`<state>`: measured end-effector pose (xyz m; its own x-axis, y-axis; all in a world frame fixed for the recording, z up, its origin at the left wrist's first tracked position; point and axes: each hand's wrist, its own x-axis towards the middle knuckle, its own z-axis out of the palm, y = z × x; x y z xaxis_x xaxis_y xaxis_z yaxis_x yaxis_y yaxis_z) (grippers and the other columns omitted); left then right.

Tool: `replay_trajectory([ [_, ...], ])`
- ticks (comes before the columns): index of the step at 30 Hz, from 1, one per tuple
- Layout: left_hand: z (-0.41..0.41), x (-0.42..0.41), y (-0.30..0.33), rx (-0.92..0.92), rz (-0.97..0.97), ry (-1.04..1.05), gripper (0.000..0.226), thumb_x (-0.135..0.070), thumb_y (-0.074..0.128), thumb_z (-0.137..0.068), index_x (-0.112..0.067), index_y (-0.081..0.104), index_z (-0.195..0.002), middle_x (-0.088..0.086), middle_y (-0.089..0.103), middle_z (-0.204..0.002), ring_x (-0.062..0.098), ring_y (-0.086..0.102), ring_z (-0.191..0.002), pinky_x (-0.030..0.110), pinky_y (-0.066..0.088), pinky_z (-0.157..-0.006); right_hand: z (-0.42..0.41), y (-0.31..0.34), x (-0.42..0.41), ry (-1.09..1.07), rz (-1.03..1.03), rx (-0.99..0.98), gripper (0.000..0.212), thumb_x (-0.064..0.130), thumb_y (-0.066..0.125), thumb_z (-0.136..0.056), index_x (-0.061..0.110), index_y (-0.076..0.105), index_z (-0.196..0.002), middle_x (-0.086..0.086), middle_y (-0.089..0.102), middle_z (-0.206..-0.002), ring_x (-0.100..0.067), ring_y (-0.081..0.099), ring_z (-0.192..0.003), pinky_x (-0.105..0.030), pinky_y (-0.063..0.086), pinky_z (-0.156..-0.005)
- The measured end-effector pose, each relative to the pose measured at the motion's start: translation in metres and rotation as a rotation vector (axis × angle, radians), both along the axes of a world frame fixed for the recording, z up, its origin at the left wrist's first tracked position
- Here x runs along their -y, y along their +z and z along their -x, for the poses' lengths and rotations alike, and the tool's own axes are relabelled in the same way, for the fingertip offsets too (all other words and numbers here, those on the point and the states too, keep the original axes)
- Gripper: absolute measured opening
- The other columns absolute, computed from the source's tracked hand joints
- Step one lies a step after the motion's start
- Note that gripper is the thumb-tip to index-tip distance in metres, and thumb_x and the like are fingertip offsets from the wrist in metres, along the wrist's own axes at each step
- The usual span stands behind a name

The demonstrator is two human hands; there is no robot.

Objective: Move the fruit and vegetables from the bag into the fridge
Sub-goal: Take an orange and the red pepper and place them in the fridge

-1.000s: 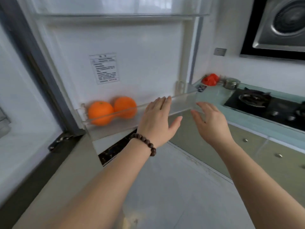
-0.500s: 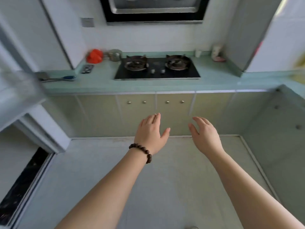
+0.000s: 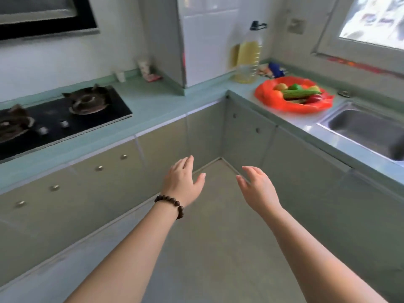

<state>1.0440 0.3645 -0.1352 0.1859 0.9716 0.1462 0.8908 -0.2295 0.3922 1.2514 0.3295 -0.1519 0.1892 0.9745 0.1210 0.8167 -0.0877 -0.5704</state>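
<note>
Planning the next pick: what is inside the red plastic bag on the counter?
The red plastic bag lies open, showing a long green vegetable, a round green fruit, a yellowish piece and something red. Anything underneath is covered.

home kitchen | gas hob point(image 3: 63, 114) | sink point(image 3: 369, 132) | cabinets point(image 3: 91, 189)

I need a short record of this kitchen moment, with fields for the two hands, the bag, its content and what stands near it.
left hand: open, holds nothing, over the floor
right hand: open, holds nothing
red plastic bag: lies open on the pale green counter, left of the steel sink
content: green, yellow and red produce, blurred
behind the bag: tall bottle of yellow oil
black gas hob: far left
</note>
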Motion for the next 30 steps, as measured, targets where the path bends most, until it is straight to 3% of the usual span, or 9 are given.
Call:
replay_trajectory([
  [13, -0.121, -0.146, -0.025, 0.047, 0.074, -0.197, 0.064, -0.041, 0.046, -0.092, -0.007, 0.03, -0.144, 0.009, 0.035, -0.149, 0.021, 0.029, -0.138, 0.033, 0.021, -0.114, -0.107, -0.025, -0.091, -0.243, 0.123, -0.008, 0.041, 0.035, 0.046, -0.094, 0.015, 0.049, -0.129, -0.001, 0.045, -0.137, -0.02, 0.042, -0.125, -0.033, 0.04, -0.094],
  [30, -0.23, -0.455, -0.026, -0.015, 0.089, -0.513, 0.066, -0.045, 0.043, -0.092, -0.009, 0.027, -0.145, 0.008, 0.034, -0.15, 0.018, 0.026, -0.14, 0.034, 0.02, -0.115, -0.18, -0.025, -0.366, -0.507, 0.079, -0.085, 0.039, 0.035, 0.051, -0.092, 0.017, 0.052, -0.126, 0.001, 0.048, -0.134, -0.02, 0.046, -0.121, -0.031, 0.04, -0.093],
])
